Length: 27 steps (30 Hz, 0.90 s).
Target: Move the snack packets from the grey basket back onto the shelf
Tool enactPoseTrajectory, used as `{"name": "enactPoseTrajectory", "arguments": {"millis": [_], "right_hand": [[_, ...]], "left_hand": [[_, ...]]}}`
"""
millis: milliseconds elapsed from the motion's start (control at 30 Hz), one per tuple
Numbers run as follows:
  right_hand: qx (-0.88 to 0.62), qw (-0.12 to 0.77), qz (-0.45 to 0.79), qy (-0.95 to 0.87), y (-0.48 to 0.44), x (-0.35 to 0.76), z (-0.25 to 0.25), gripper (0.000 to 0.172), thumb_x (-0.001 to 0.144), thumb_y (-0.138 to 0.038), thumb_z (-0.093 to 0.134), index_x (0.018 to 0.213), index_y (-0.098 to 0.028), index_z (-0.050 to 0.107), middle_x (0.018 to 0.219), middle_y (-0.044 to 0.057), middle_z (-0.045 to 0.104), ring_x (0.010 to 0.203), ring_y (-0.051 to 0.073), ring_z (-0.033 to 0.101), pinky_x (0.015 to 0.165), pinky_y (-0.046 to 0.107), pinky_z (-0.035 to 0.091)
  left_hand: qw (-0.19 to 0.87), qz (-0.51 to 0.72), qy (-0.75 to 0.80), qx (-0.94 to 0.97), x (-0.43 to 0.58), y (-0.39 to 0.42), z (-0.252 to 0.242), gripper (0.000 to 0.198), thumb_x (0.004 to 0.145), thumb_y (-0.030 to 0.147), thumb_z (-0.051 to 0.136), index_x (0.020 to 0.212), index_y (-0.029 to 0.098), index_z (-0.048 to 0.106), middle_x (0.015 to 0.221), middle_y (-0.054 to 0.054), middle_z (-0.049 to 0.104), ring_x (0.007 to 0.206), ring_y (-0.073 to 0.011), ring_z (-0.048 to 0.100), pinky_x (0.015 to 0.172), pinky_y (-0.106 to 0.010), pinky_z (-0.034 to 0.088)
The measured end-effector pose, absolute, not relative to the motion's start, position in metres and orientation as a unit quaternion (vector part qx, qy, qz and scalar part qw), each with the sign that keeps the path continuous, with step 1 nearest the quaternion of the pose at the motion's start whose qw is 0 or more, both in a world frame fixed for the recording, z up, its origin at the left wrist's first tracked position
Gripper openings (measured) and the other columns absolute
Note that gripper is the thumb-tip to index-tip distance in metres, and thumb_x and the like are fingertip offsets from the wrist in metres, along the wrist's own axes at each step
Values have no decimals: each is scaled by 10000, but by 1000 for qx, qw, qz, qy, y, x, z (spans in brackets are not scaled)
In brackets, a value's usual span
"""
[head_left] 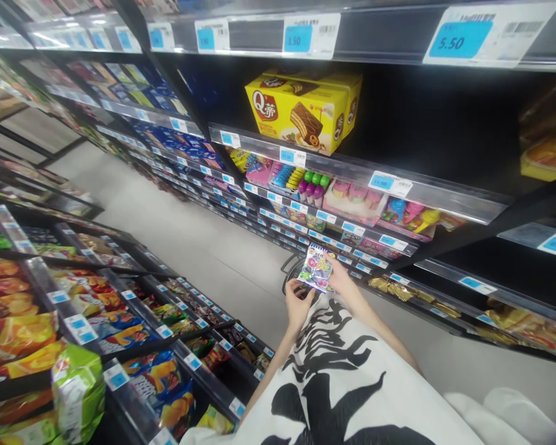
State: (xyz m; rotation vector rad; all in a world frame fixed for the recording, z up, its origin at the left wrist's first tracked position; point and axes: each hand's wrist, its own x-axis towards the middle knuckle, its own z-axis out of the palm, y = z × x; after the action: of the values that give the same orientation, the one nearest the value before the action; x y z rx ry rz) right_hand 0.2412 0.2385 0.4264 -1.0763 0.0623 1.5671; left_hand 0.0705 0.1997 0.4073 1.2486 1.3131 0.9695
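Note:
A small candy bag with purple and white print and bright lettering is held up in front of my body. My right hand grips its right edge, the thumb lying near the front. At the lower left corner of the bag, my left hand has its fingers curled in and pinched on the edge. Part of a dark basket shows behind the bag, mostly hidden by it and by my hands.
Snack shelves with blue price tags run along the right, holding a yellow cake box and colourful candy toys. Chip bags fill the left racks, and a green bag juts out. A grey aisle floor lies between.

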Motion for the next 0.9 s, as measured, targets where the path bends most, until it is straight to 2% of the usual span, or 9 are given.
{"name": "enactPoseTrajectory", "arguments": {"millis": [100,200,333,433,567,667,733,800,900], "right_hand": [[-456,579,674,61,238,244,431,363,774,-414,783,1022,-188,643,865,68,754,904,261,728,826,414,597],[-448,572,683,73,236,242,438,315,822,-382,746,1047,-184,649,882,72,753,872,255,726,813,409,600],[-431,538,723,48,234,233,446,266,886,-376,674,1077,-192,655,874,85,745,845,255,719,796,405,592],[-408,526,746,34,234,227,447,289,937,-396,603,1116,-173,650,885,92,740,837,242,709,789,384,577],[-372,521,768,-21,235,229,447,440,963,-542,513,1143,-168,659,948,96,732,867,235,686,764,359,555],[-430,540,719,-81,234,232,445,466,925,-607,549,1118,-211,701,1015,61,730,918,197,661,764,291,525],[-514,544,648,-139,232,232,443,401,839,-557,695,1071,-233,738,1056,37,735,962,183,649,795,262,504],[-570,532,595,-196,231,230,441,383,715,-471,827,1004,-225,769,1018,34,748,918,192,655,786,269,497],[-583,538,564,-230,231,228,441,373,621,-434,882,884,-185,794,869,49,756,735,190,646,690,290,486]], "left_hand": [[346,414,539,647,65,202,413,640,792,232,725,1369,202,450,1392,-163,483,1315,-284,499,1069,-478,482],[216,366,472,772,63,204,420,595,865,152,620,1432,254,469,1537,-138,400,1466,-301,349,1187,-540,356],[171,258,391,867,64,208,425,730,830,-2,500,1495,293,451,1636,-76,307,1545,-285,215,1242,-555,273],[189,224,392,872,64,212,425,810,783,-39,479,1530,267,420,1650,-74,286,1539,-272,240,1252,-522,274],[297,247,424,820,61,214,420,777,797,10,513,1527,260,430,1652,-65,288,1516,-283,295,1245,-510,279],[491,319,440,681,62,211,418,656,859,173,602,1495,249,464,1578,-86,426,1461,-283,399,1225,-494,318],[643,365,441,509,65,207,419,630,856,272,656,1463,242,490,1493,-100,527,1396,-295,487,1201,-514,353],[763,371,413,331,66,202,422,638,832,319,685,1437,213,511,1436,-125,577,1345,-323,539,1167,-545,395],[845,343,365,185,65,199,427,637,789,313,700,1392,168,553,1380,-155,616,1326,-362,549,1150,-584,412]]}}
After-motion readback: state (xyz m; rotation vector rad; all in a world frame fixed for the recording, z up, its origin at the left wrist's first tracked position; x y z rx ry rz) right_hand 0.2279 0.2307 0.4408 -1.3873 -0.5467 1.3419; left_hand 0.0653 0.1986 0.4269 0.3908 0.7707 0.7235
